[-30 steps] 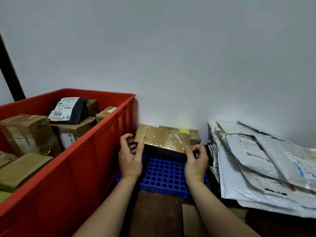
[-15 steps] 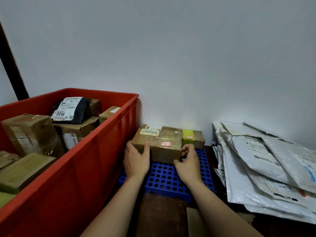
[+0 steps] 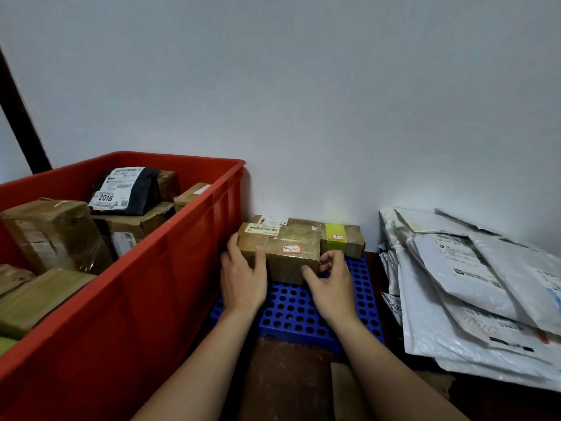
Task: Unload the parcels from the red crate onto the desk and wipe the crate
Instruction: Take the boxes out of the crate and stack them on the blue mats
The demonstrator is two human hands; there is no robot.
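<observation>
The red crate (image 3: 182,238) fills the left side and holds several parcels, among them a black bag labelled 2016 (image 3: 127,189) and a taped brown box (image 3: 54,232). Right of the crate, a brown taped parcel (image 3: 285,241) lies flat on a blue perforated mat (image 3: 291,311) on the desk. My left hand (image 3: 243,281) grips the parcel's left end, thumb on its front face. At the right front corner my right hand (image 3: 332,287) holds the parcel, thumb against the front and fingers curled at the end. A second parcel with a yellow-green band (image 3: 337,238) sits behind it.
A pile of white mailer bags (image 3: 470,284) lies on the right of the desk. The wall stands directly behind the mat. Brown desk surface (image 3: 282,378) shows near me, with a cardboard scrap (image 3: 343,390). A dark post (image 3: 21,117) leans at far left.
The brown parcel was tilted above the mat; it has been turned and set down flat on the mat. Both hands came down with it and stay at its ends.
</observation>
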